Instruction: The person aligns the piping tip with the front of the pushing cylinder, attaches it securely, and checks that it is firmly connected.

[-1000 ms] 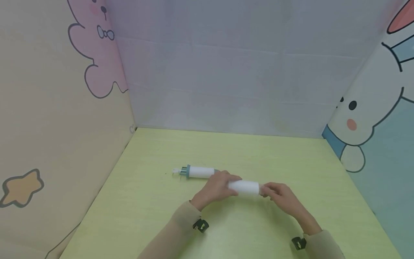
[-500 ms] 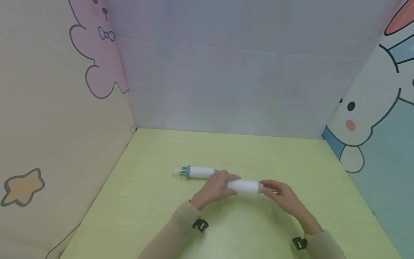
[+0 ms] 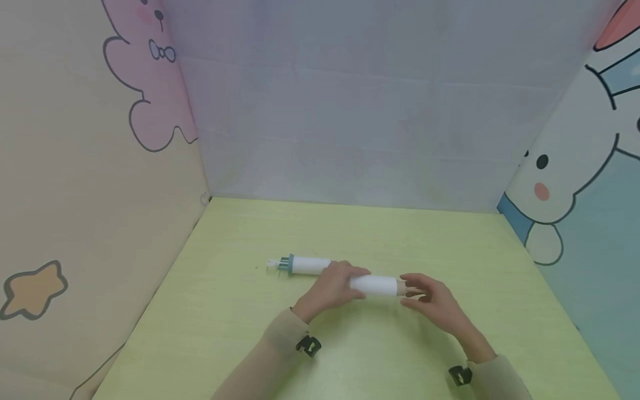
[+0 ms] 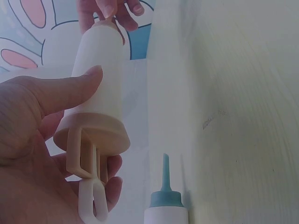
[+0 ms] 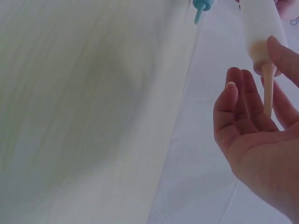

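Note:
My left hand (image 3: 334, 286) grips the white barrel of a piping syringe (image 3: 375, 285), thumb laid along it. The left wrist view shows its beige collar (image 4: 91, 133) and a pale looped plunger handle (image 4: 93, 200) toward my palm. At the other end is a beige tip with a long thin nozzle (image 5: 268, 88). Around that nozzle, my right hand (image 3: 435, 303) holds its fingers spread and loosely bent, the thumb near the barrel's end. A second piping syringe (image 3: 311, 265), white with teal ends, lies behind my left hand, which hides its nozzle end in the head view.
The pale yellow-green table (image 3: 240, 333) runs to a plain whitish back wall (image 3: 320, 111). Printed cartoon sheets stand at both sides, with a star (image 3: 35, 290) on the left and a rabbit (image 3: 560, 189) on the right.
My right fingers were pinched at the beige tip; they have loosened and spread apart, baring more of it. My left hand keeps its hold on the syringe, nearly still.

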Demonstrator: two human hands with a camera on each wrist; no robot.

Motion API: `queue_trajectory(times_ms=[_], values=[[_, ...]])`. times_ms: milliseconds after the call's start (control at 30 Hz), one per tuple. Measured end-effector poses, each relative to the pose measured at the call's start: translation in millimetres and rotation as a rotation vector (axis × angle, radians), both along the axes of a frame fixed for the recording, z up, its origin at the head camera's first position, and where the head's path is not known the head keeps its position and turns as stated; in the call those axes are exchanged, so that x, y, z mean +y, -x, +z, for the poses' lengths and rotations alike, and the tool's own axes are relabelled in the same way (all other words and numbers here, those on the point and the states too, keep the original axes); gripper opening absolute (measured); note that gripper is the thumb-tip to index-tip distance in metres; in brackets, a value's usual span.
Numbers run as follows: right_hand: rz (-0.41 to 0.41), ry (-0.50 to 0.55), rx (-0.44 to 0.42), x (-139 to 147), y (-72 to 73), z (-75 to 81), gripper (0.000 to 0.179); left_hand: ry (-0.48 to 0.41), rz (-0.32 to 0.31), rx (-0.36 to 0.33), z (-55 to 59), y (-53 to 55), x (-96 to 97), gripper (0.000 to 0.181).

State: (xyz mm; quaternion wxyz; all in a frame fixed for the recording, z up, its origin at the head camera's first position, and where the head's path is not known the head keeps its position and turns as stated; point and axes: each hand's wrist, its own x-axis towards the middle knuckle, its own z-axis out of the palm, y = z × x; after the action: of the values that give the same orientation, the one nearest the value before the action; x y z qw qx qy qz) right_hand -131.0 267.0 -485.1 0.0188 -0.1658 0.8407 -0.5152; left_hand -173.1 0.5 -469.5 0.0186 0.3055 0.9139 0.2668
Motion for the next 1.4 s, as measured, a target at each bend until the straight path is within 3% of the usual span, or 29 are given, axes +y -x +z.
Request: queue_trajectory(times_ms=[167, 533, 733, 867, 1033, 1400], values=[[0.001, 0.010, -0.002, -2.5, 0.4, 0.0, 0.037, 0.005, -0.008, 0.020, -0.5, 0.3, -0.3, 0.047], [-0.056, -0.162, -0.092, -4.1, 3.9, 1.1, 0.035, 0.010, -0.002, 0.036, -1.5, 0.2, 1.5, 0.047], [-0.074, -0.124, -0.052, -4.6, 4.3, 1.3, 0.035, 0.001, 0.010, 0.027, -0.9, -1.4, 0.2, 0.047], [-0.048, -0.066, 0.001, -4.4, 3.8, 3.5, 0.040, -0.007, 0.021, 0.024, -1.0, -2.0, -0.8, 0.047], [-0.002, -0.021, 0.003, -5.3, 2.9, 5.7, 0.045, -0.005, 0.023, 0.031, -2.4, -1.2, -0.8, 0.047], [0.014, -0.026, 0.018, -6.8, 6.3, 2.1, 0.033, -0.007, 0.026, 0.038, -3.0, -0.6, -0.3, 0.047]])
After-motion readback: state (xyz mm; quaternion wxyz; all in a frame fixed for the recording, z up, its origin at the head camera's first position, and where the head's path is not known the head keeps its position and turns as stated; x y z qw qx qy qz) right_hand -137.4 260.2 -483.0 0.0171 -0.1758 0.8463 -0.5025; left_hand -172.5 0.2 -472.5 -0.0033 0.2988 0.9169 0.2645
